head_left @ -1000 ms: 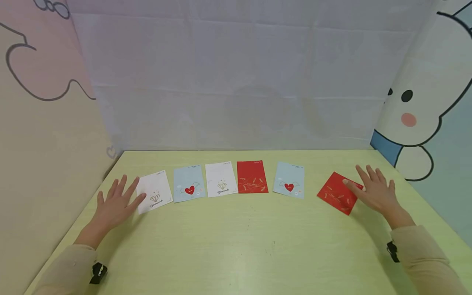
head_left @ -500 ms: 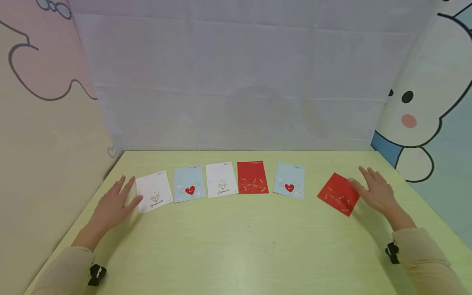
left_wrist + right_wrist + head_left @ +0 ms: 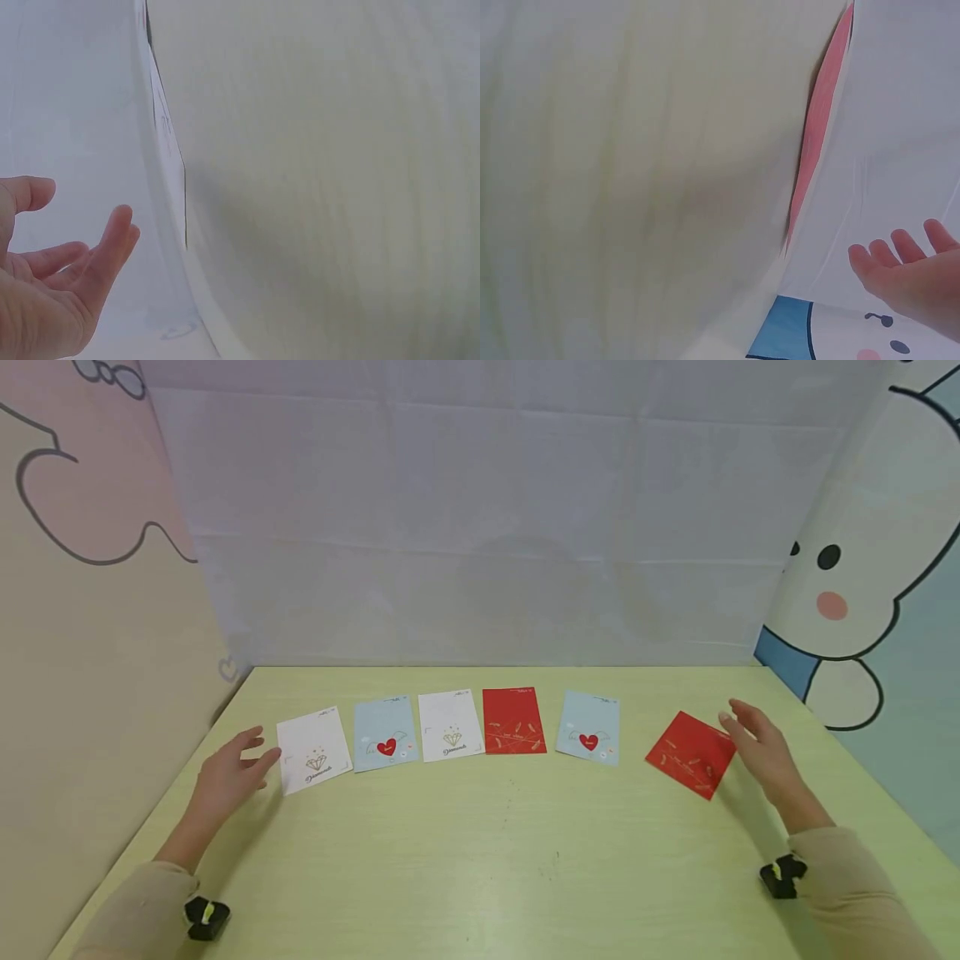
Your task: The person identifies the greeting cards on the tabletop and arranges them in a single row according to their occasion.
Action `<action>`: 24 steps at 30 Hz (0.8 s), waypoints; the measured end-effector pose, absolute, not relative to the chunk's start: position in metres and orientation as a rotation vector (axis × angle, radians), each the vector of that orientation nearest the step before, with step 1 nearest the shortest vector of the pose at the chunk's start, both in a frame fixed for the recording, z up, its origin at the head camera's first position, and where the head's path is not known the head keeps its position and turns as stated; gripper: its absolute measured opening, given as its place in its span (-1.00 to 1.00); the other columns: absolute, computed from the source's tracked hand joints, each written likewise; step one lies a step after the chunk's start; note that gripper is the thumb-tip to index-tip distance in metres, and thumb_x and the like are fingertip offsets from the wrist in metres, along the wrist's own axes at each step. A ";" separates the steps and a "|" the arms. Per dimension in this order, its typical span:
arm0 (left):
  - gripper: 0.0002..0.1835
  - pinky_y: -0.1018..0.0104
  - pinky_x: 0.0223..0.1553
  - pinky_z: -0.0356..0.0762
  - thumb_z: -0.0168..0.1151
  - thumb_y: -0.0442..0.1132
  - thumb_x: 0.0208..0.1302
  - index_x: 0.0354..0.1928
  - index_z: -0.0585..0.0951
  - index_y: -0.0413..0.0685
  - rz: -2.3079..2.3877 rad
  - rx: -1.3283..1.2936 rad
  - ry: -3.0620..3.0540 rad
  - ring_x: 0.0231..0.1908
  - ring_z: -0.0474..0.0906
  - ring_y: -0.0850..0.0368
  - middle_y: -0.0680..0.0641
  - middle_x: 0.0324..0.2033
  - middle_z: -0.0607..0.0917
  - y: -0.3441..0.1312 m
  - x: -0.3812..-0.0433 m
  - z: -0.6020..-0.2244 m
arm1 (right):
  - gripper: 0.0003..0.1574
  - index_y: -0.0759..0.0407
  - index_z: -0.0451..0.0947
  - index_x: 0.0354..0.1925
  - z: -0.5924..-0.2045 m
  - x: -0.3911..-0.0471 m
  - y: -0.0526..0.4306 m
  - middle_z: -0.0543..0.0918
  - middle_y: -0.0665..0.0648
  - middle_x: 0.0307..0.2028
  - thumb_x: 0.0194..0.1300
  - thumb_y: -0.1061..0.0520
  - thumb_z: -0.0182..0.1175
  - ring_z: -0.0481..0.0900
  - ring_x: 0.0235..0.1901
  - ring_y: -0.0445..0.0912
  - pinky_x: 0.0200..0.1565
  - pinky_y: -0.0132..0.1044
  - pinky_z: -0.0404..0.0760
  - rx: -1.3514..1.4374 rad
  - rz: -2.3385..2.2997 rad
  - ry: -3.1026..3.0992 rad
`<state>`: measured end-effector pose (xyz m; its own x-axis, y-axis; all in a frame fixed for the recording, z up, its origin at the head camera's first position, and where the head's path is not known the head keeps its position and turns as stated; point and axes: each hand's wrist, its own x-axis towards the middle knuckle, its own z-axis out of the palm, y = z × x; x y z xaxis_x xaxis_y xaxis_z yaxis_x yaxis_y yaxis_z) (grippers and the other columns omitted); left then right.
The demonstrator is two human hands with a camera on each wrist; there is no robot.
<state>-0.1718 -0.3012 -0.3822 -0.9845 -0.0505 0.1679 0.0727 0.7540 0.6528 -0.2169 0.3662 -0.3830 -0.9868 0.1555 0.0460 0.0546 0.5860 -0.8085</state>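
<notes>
At the left of the head view my left hand [image 3: 228,777] hovers beside a white card [image 3: 311,739] printed with a gold diamond. Its fingers are loosely bent, and the left wrist view shows a gap between that hand and the card [image 3: 174,169]. On the right, my right hand [image 3: 767,756] hangs near the upper right corner of a slanted red card [image 3: 686,760]. Nothing is in its loosely bent fingers; the right wrist view has them apart from the red card [image 3: 821,120]. Both cards lie flat on the table.
Between the hands, in a row, lie a light blue heart card [image 3: 382,722], a white diamond card [image 3: 448,714], a red card [image 3: 512,714] and another light blue heart card [image 3: 587,714]. A white cloth [image 3: 480,510] hangs behind the table [image 3: 480,860].
Both hands have drawn back from the outer cards and their spread fingers have relaxed into a loose bend. The right thumb has come off the slanted red card. The cards have hardly shifted.
</notes>
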 end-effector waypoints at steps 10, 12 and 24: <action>-0.27 0.28 -0.42 0.55 0.03 0.01 0.24 0.24 0.09 -0.40 -1.606 0.037 -2.602 -0.24 0.57 0.11 -0.40 0.04 0.32 -0.307 -0.191 -0.415 | -0.20 0.01 0.05 0.31 -0.406 -0.233 0.363 0.16 0.10 0.20 0.20 -0.27 -0.05 0.15 0.15 -0.09 -0.01 -0.43 0.34 -0.234 1.976 -2.318; -0.24 0.27 -0.41 0.55 0.06 0.04 0.21 0.25 0.09 -0.37 -1.681 0.035 -2.565 -0.29 0.57 0.24 -0.38 0.05 0.31 -0.311 -0.200 -0.430 | -0.20 0.01 0.08 0.29 -0.407 -0.234 0.358 0.21 0.02 0.17 0.18 -0.25 0.00 0.21 0.11 -0.20 -0.15 -0.55 0.40 -0.230 2.092 -2.236; -0.31 0.27 -0.35 0.54 0.03 -0.07 0.26 0.22 0.08 -0.44 -1.847 0.045 -2.622 -0.18 0.54 -0.07 -0.41 0.00 0.34 -0.265 -0.190 -0.402 | -0.63 0.03 0.21 0.03 -0.371 -0.210 0.293 0.33 0.01 -0.04 0.30 -0.02 -0.04 0.45 -0.12 -0.29 -0.02 -0.39 0.36 -0.106 2.526 -2.014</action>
